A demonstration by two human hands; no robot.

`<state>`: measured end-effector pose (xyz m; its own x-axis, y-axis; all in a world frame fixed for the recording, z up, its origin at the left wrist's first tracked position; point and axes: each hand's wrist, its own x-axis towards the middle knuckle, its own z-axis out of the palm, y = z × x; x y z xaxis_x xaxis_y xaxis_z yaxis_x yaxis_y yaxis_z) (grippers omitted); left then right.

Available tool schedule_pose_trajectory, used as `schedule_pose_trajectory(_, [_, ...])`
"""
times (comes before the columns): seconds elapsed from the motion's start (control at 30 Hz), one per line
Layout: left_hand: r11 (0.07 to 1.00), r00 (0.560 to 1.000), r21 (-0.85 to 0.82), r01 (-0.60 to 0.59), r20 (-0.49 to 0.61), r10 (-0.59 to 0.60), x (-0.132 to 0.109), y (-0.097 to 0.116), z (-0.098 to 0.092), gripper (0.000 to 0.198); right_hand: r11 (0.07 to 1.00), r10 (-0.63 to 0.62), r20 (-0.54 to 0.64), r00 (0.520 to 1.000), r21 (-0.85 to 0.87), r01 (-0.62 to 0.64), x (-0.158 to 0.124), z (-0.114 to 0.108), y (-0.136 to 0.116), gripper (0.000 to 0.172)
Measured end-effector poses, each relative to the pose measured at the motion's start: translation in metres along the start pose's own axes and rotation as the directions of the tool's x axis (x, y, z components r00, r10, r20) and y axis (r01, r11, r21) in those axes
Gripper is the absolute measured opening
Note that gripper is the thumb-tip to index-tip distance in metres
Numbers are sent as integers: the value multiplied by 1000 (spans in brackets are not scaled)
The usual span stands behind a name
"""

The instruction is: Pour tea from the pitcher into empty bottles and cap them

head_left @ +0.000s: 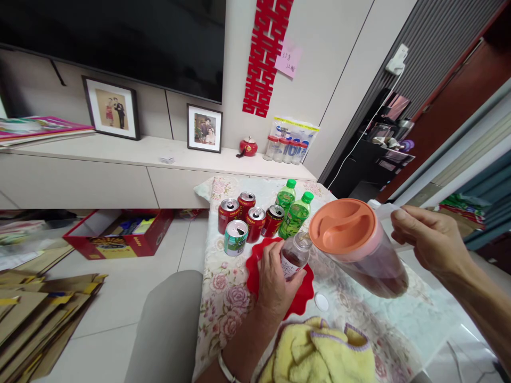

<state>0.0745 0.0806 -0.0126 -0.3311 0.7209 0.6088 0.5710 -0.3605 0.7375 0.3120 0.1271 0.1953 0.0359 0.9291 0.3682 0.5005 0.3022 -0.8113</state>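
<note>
The left hand [275, 282] wraps around the clear bottle [296, 256] over the red mat [304, 297], likely so it won't wobble, and the right hand [433, 234] grips the handle [385, 214] of the tilted jug [371, 268], its orange lid [343, 227] beside the bottle's mouth [304, 239].

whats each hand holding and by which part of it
The left hand holds the clear bottle around its body; the right hand holds the orange-lidded pitcher by its handle.
</note>
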Motion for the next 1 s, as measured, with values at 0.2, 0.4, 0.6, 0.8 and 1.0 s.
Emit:
schedule_pose_trajectory(0.2, [1000,1000,-7,0,4,0,1,1,-1,84,1000,4,-14,1000,-9,-4,0,0,-2,56])
schedule_pose_trajectory(0.4, [1000,1000,-8,-2,-5,2,0,1,0,85,1000,17,-20,1000,-2,-17,0,0,-1,53])
schedule_pose_trajectory(0.6, [1000,1000,-12,-4,-5,4,0,1,0,86,1000,10,-13,1000,-7,-10,-1,0,0,54])
schedule_pose_trajectory(0.8, [1000,1000,-13,-3,-5,3,1,1,-1,86,1000,0,-18,1000,-16,-1,1,-2,4,55])
schedule_pose_trajectory(1.0, [1000,1000,-19,-2,-4,1,1,2,-1,86,1000,-1,-25,1000,-20,0,2,-2,5,55])
